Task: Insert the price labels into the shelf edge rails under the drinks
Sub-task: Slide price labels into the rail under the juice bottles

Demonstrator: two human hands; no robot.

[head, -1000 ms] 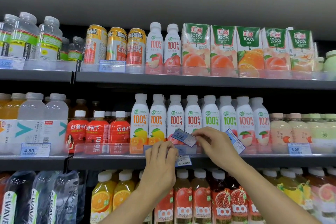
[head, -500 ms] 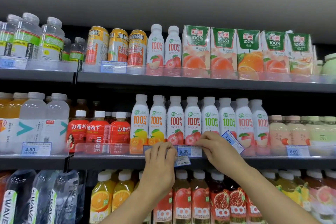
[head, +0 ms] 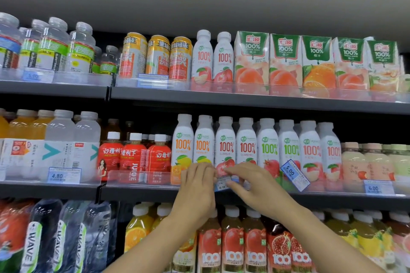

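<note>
Middle shelf (head: pixel 137 194), juice section. Both hands are up at the clear rail (head: pixel 142 178) along its front edge, under the row of white juice bottles (head: pixel 247 144).

Right hand (head: pixel 257 186): thumb and forefinger pinch the price label (head: pixel 222 184) from its right end. The label sits low against the rail, slightly askew, with its barcode corner showing below the fingers. It does not look fully seated.

Left hand (head: pixel 195 188): back toward the camera, fingertips bent onto the rail at the label's left end. Cannot tell whether they grip the label or only press the rail lip, because the contact is hidden.

Second label (head: pixel 294 175), marked 5.00: stands tilted just right of the right hand, in front of the bottles, not level in the rail. Cannot tell whether anything holds it.

For comparison: the 4.80 tag (head: pixel 64 175) to the left and the 6.00 tag (head: pixel 378 188) to the right both lie flat and level in their rails.

Step in hand, by my reading: seating the one label in the rail slot under the apple juice. The next move calls for levelling it, tucking its edges behind the rail lips and smoothing it flat. Light pressure only, since thin paper would likely buckle. After that the tilted 5.00 label wants the same.
</note>
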